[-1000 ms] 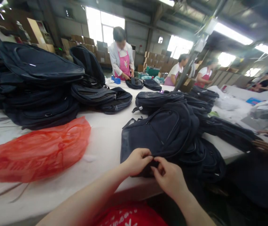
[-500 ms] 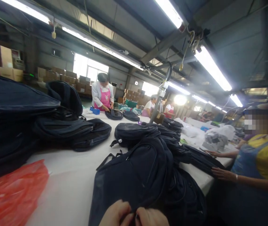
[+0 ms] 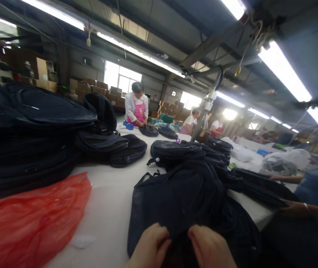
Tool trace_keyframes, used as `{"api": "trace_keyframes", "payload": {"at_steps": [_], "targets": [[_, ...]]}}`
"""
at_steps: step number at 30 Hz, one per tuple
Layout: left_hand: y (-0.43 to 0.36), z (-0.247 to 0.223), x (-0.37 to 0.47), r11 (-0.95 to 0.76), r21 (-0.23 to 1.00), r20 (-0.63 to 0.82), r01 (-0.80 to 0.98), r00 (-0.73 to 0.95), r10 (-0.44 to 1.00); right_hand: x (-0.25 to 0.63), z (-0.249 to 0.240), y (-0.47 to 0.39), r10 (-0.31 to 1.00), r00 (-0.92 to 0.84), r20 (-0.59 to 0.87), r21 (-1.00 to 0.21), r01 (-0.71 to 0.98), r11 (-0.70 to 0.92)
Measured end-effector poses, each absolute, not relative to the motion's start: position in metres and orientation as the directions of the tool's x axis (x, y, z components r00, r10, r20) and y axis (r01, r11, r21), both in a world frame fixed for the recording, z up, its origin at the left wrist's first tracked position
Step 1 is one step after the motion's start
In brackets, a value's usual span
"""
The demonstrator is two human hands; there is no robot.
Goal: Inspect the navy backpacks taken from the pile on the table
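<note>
A dark navy backpack [image 3: 159, 201] lies on the white table in front of me, its near end toward the bottom of the head view. My left hand [image 3: 153, 245] is closed at that near edge, thumb against curled fingers. To its right, my right hand [image 3: 210, 247] is closed on the same edge, a short gap between the two. Dark fabric shows between them; the exact part pinched is hidden by my fingers. More dark backpacks [image 3: 175, 149] are heaped just behind this one.
A red plastic bag [image 3: 44, 219] lies on the white table [image 3: 108, 208] at left. Behind it rises a pile of dark backpacks [image 3: 47, 108]. A co-worker's hand [image 3: 294, 208] rests by a bag at right. Across the table stands a person in a pink apron [image 3: 140, 111].
My two hands have moved apart along the backpack's near edge; they were nearly touching before. The view has turned left, so the scene sits further right and more of the red bag shows.
</note>
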State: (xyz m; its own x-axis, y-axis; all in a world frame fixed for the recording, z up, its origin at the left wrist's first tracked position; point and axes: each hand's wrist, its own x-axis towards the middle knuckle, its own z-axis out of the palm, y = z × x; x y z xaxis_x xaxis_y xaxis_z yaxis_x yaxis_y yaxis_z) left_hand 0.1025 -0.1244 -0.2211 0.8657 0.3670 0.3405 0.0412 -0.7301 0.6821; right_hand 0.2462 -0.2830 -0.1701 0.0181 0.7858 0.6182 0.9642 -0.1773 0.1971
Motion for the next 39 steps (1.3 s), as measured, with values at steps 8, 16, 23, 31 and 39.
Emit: {"api": "trace_keyframes", "payload": {"at_steps": [8,16,23,31,39], "targets": [[-0.111,-0.178,0.075,-0.663,0.748,0.36,0.025,0.823,0.438,0.239,-0.091,-0.28,0.818,0.0,0.575,0.247,0.953,-0.173],[-0.113,-0.194,0.06,-0.664,0.746,0.295,0.05,0.869,0.398,0.347,-0.04,-0.274,0.596,0.453,0.664,0.267,0.6,-0.754],[-0.122,-0.209,0.057,-0.718,0.691,0.234,0.087,0.912,0.336,0.433,-0.053,-0.252,0.693,0.576,0.433,0.231,0.672,-0.703],[-0.129,-0.195,0.067,-0.813,0.542,0.101,0.212,0.944,0.313,0.409,-0.068,-0.244,0.785,0.402,0.472,0.239,0.799,-0.552],[-0.18,-0.188,0.129,-0.921,0.37,0.135,0.12,0.974,0.181,0.389,-0.077,-0.248,0.712,0.331,0.62,0.17,0.829,-0.533]]}}
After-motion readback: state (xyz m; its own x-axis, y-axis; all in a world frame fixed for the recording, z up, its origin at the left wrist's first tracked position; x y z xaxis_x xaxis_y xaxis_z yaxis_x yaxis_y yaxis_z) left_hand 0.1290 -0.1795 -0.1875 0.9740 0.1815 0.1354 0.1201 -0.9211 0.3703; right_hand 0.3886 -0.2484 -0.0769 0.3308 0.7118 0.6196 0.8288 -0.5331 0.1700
